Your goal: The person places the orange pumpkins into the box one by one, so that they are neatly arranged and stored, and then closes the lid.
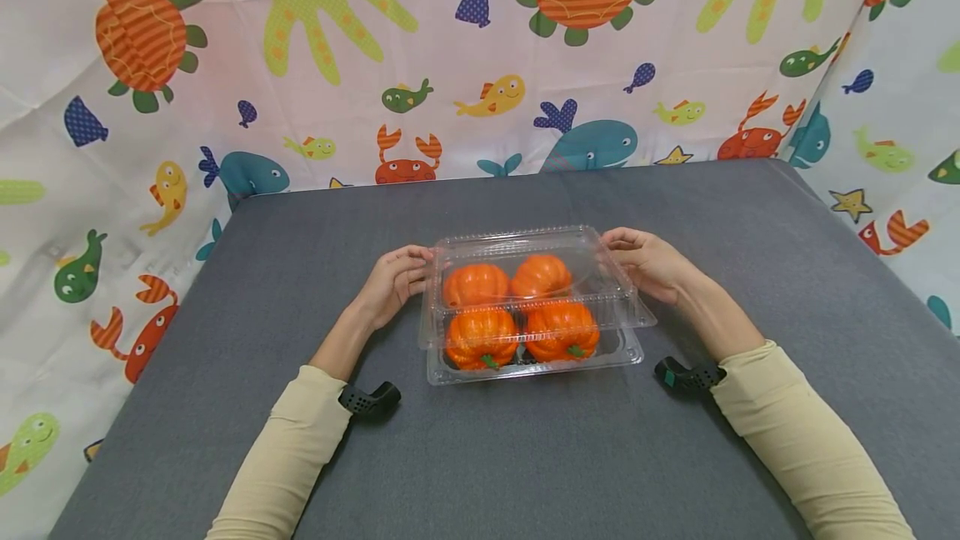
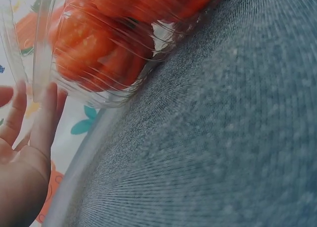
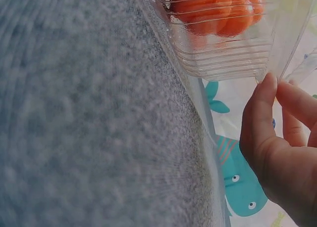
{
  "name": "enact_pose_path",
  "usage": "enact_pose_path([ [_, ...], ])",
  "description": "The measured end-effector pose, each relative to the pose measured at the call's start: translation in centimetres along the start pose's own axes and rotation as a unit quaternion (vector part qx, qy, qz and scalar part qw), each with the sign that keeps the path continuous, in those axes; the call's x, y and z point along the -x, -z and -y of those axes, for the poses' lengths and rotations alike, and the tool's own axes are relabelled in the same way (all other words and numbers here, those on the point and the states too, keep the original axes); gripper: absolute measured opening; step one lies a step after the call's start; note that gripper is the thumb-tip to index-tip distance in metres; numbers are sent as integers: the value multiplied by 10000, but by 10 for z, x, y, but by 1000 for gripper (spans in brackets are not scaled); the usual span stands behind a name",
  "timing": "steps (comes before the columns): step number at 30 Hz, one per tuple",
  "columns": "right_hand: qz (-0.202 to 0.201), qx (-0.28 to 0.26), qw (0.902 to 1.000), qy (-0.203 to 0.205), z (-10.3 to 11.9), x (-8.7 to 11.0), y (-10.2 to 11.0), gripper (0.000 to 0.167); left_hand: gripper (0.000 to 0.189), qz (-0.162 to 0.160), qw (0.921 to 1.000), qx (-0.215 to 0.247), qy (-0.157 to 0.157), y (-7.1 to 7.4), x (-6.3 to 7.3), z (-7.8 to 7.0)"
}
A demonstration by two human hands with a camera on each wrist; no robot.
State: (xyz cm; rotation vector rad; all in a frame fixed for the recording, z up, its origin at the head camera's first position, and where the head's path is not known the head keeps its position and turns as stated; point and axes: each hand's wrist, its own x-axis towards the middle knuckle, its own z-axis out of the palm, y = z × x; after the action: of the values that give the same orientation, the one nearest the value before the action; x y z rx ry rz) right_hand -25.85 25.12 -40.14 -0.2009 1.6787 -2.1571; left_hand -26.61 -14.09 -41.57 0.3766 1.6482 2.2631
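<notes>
A clear plastic clamshell container (image 1: 536, 370) stands on the grey table, with several small orange pumpkins (image 1: 480, 338) in its base. Its clear lid (image 1: 517, 240) lies over them at a tilt, and the front rims of lid and base are apart. At the left edge, my left hand (image 1: 395, 283) has the plastic rim between thumb and fingers, as the left wrist view shows. My right hand (image 1: 651, 263) pinches the rim on the right side between thumb and forefinger (image 3: 292, 101). Glare on the plastic obscures which layer each hand holds.
Grey cloth (image 1: 480, 457) covers the table under both forearms. Behind and beside it hangs a white curtain (image 1: 330, 140) printed with sea animals. A dark band with a camera mount (image 1: 369, 400) sits on the left wrist, another band (image 1: 688, 377) on the right.
</notes>
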Motion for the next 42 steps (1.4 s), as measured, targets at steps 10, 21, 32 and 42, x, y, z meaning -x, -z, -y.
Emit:
enact_pose_path([
  [10,59,-10,10000,-47,0,-1,1,29,21,31,9998,184,-54,0,-1,0],
  [21,374,-693,9969,11,3,1,8,16,25,-142,9999,11,-29,-1,-3,0],
  [32,794,-1534,9834,-558,5,3,18,27,26,-185,9996,215,91,-1,-2,0],
  [42,805,-326,9901,-1104,8,5,10,33,28,-168,9973,689,178,1,-2,-1],
])
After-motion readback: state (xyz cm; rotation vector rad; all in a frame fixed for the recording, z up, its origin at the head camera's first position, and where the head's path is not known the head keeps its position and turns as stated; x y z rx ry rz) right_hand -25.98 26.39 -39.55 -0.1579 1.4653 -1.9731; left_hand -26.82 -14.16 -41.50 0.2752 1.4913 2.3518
